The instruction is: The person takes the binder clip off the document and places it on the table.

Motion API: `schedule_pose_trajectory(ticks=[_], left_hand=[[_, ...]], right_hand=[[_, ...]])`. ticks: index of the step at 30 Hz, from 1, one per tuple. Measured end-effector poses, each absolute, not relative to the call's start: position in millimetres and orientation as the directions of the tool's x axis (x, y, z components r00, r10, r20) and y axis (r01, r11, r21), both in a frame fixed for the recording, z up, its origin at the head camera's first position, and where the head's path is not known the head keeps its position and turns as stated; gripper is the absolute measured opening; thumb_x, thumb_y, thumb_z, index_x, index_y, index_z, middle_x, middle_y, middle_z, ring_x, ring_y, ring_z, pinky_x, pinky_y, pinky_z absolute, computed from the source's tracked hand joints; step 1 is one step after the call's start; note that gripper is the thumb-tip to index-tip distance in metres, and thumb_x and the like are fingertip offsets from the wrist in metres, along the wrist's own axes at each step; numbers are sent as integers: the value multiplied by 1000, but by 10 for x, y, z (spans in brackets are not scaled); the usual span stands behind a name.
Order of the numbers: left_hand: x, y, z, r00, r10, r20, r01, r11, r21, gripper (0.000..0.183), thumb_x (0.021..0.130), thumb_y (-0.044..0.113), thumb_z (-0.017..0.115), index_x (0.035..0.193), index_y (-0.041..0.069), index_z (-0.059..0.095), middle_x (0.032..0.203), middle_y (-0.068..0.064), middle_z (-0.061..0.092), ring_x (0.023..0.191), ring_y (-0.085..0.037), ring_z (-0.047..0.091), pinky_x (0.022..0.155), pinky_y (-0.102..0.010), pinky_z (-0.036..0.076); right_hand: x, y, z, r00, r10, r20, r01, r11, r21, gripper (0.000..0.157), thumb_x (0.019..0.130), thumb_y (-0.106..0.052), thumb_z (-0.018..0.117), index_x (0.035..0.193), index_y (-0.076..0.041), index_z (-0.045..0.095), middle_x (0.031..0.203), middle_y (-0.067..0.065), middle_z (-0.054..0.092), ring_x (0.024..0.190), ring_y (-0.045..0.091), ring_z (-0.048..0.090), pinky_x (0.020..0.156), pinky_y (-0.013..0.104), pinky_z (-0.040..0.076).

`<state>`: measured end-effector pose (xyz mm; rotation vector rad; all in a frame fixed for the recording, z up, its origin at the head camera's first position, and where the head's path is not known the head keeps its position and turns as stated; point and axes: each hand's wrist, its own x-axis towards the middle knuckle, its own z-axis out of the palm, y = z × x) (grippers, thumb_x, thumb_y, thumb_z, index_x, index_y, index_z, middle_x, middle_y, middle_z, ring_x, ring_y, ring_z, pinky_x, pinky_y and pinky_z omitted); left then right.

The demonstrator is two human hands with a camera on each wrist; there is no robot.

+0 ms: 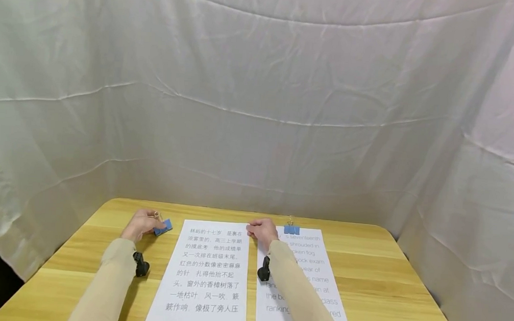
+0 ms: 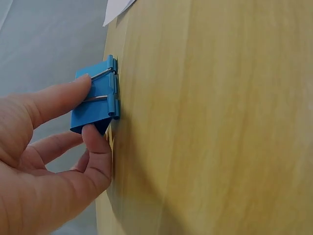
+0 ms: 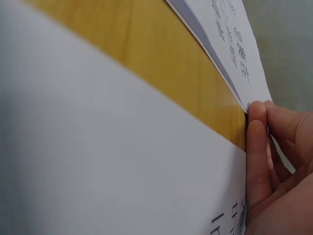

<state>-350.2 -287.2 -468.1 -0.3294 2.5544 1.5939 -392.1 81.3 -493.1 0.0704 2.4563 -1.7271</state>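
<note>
My left hand (image 1: 141, 223) holds a blue binder clip (image 1: 163, 227) just above the wooden table, left of the papers. In the left wrist view the thumb presses on the wire handle of the clip (image 2: 95, 95), with fingers curled beneath it. My right hand (image 1: 263, 229) pinches the top right corner of the paper stack with Chinese text (image 1: 210, 275). In the right wrist view that corner of the Chinese sheets (image 3: 239, 58) sits between thumb and fingers, slightly lifted. Under my right forearm lies a stack with English text (image 1: 311, 281), partly hidden.
A second blue binder clip (image 1: 291, 230) sits on the top edge of the English stack. Both stacks lie side by side on the wooden table (image 1: 378, 276), a narrow gap between them. A pale cloth curtain (image 1: 260, 106) hangs behind and at the sides.
</note>
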Motion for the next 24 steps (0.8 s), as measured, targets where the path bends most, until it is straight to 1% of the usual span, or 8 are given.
schedule_pose_trajectory(ticks=[3,6,8,13,14,19,24], left_hand=[[-3495,-2889,-4689,-971,-116,-210,-240,438,866,68,91,8,66,145,-13,31,145,-33,38,120,-37,48,96,-45,45],[-3489,-2902,-4693,-972,-107,-208,-234,456,859,68,91,9,66,146,-12,32,147,-33,37,117,-36,48,93,-43,46],[-3483,-2913,-4694,-972,-104,-210,-234,457,858,68,90,9,67,145,-12,32,147,-32,37,118,-37,47,94,-45,45],[-3460,-2935,-4695,-970,-106,-219,-243,467,850,65,90,10,67,143,-10,37,146,-31,38,122,-39,46,95,-46,44],[-3455,-2937,-4694,-969,-107,-222,-246,470,848,64,89,10,67,143,-10,38,146,-31,38,121,-39,46,93,-45,44],[-3441,-2936,-4680,-964,-116,-239,-265,475,839,64,89,11,68,142,-10,38,146,-31,37,119,-38,47,93,-45,45],[-3420,-2940,-4660,-956,-129,-263,-293,473,831,73,89,17,70,146,-9,32,149,-30,35,113,-36,47,94,-48,43]], right_hand=[[-3914,816,-4929,-991,-45,-128,105,347,-932,26,91,-13,70,114,-2,71,96,9,74,77,14,67,73,26,55],[-3905,815,-4918,-991,-37,-126,105,349,-931,25,91,-13,70,113,-2,72,93,9,74,76,14,67,71,25,55],[-3906,810,-4916,-992,-35,-124,104,351,-931,25,91,-14,69,113,-2,72,92,8,74,76,14,67,70,26,55],[-3948,769,-4934,-991,12,-133,127,394,-910,21,89,-17,71,107,-5,74,81,3,74,69,12,66,69,26,52],[-3957,759,-4938,-990,26,-139,137,402,-905,20,89,-18,72,105,-6,75,79,2,73,68,11,66,69,25,51],[-3969,750,-4958,-988,48,-148,155,410,-899,19,88,-18,72,103,-8,75,78,1,73,68,12,67,68,26,52],[-3971,757,-4974,-988,47,-146,153,392,-907,19,88,-17,73,104,-7,75,81,3,74,69,13,67,67,27,54]])
